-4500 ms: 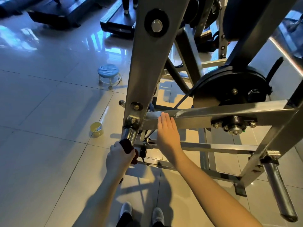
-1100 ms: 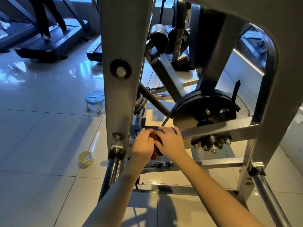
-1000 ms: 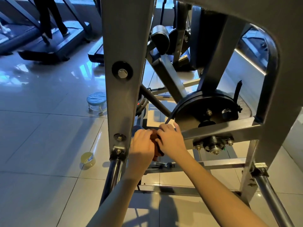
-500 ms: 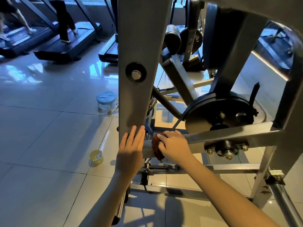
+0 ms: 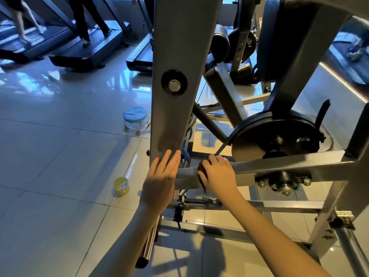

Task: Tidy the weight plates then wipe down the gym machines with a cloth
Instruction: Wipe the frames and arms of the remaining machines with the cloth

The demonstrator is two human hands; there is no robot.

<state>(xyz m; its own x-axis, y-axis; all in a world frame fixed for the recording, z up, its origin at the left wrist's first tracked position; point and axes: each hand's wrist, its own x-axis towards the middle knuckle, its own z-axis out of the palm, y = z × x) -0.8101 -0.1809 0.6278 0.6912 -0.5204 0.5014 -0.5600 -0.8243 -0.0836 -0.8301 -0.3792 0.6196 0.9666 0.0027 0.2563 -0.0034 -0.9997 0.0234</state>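
A grey steel gym machine fills the head view, with a wide upright post (image 5: 175, 56) and a slanted crossbar (image 5: 279, 166). My left hand (image 5: 159, 180) lies flat with straight fingers against the foot of the post. My right hand (image 5: 217, 176) presses a dark red cloth (image 5: 200, 169) onto the crossbar's left end; most of the cloth is hidden under the palm. A black weight plate (image 5: 275, 134) sits on the machine behind the crossbar.
A small blue-topped stool (image 5: 135, 120) and a yellow tub (image 5: 121, 186) stand on the glossy tiled floor to the left. Treadmills (image 5: 83, 56) with people walking line the back. A chrome sleeve (image 5: 355, 254) juts out at lower right.
My left hand let go of the cloth and laid itself flat on the post. My right hand took over the cloth and now holds it on the crossbar. The view rose slightly.
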